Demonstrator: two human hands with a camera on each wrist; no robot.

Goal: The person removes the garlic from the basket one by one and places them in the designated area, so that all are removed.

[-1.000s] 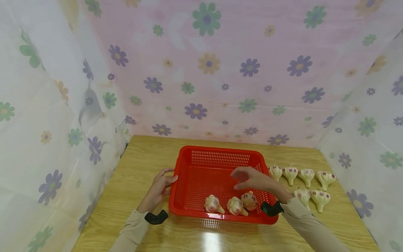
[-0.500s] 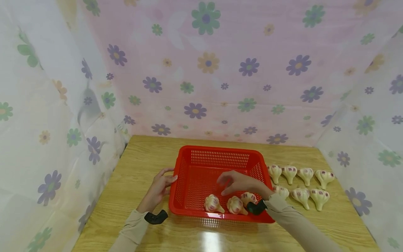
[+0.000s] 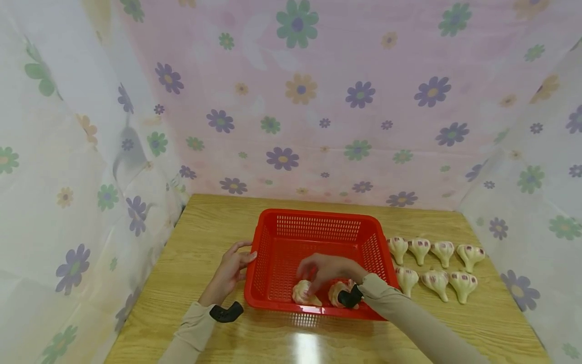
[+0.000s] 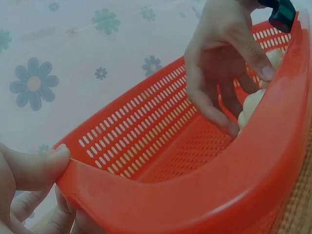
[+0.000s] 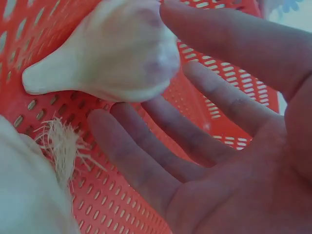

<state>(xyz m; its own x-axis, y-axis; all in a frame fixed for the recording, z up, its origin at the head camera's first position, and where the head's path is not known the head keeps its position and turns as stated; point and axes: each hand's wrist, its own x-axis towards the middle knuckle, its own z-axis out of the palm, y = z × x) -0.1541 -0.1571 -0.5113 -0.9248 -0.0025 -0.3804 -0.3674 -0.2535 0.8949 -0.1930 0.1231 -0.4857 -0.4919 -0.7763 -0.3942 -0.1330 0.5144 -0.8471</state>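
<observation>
My left hand (image 3: 229,270) grips the left rim of a red slotted plastic basket (image 3: 318,216), with the thumb on top in the left wrist view. Inside the basket, my right hand (image 3: 329,268) is around a garlic bulb (image 3: 300,293) near the front wall. The right wrist view has its thumb and spread fingers beside this garlic bulb (image 5: 124,53), and no firm grip shows. Close by lies another garlic bulb (image 3: 335,294), and a rooted garlic bulb (image 5: 24,190) fills the lower left of the right wrist view. A third bulb is mostly hidden by the right wrist.
Two rows of garlic bulbs (image 3: 435,282) lie on the wooden table (image 3: 218,217) to the right of the basket. Flowered cloth (image 3: 300,126) hangs behind the table and at both sides.
My right hand has moved left and toward the front of the basket, down to the leftmost garlic bulb. My left hand has stayed on the rim.
</observation>
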